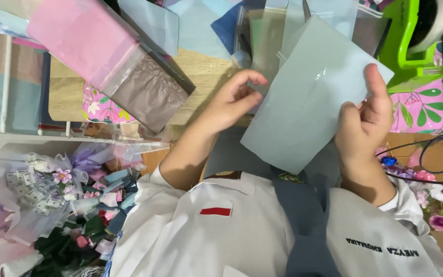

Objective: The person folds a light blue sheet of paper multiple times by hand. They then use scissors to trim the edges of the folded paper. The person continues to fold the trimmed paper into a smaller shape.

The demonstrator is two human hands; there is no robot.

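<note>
Right hand (365, 120) pinches the right edge of a pale grey-blue paper sheet (308, 97), thumb up along its face, sheet held tilted above the wooden desk (201, 72). Left hand (234, 100) touches the sheet's left edge, fingers curled loosely, grip not clear. Green tape dispenser (406, 46) sits just beyond the sheet's top right. Bagged pink paper (85, 38) lies far left; flower bouquet (62, 200) lower left.

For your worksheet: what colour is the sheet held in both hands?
Pale grey-blue sheet, plain, clearest in the head view.

Craft worktable: coloured paper sheets (85, 38), green tape dispenser (406, 48), wrapped flower bouquets (62, 200).
</note>
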